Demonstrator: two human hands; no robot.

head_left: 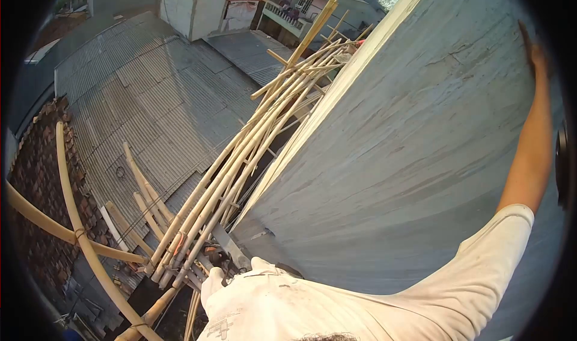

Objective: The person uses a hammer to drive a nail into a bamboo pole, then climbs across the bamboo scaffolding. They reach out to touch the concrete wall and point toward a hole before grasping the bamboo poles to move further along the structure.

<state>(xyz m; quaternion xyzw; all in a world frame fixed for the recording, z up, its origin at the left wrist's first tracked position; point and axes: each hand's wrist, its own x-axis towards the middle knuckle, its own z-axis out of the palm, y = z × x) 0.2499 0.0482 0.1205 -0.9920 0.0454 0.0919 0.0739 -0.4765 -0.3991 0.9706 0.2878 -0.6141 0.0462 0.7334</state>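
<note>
My right arm stretches out from a white sleeve [505,227] along a grey plastered wall [409,161]. My right hand [537,55] rests against the wall at the far right edge of the view. A thin dark shape [524,33] sticks out beyond the fingers; whether the hand grips it is unclear. My left hand is out of sight; only my white shirt [270,305] fills the bottom of the view.
A bundle of bamboo scaffold poles [240,161] runs along the foot of the wall, with lashed curved poles [75,221] at the left. Far below lie corrugated metal roofs [150,100], a tiled roof [36,179] and white buildings [198,7].
</note>
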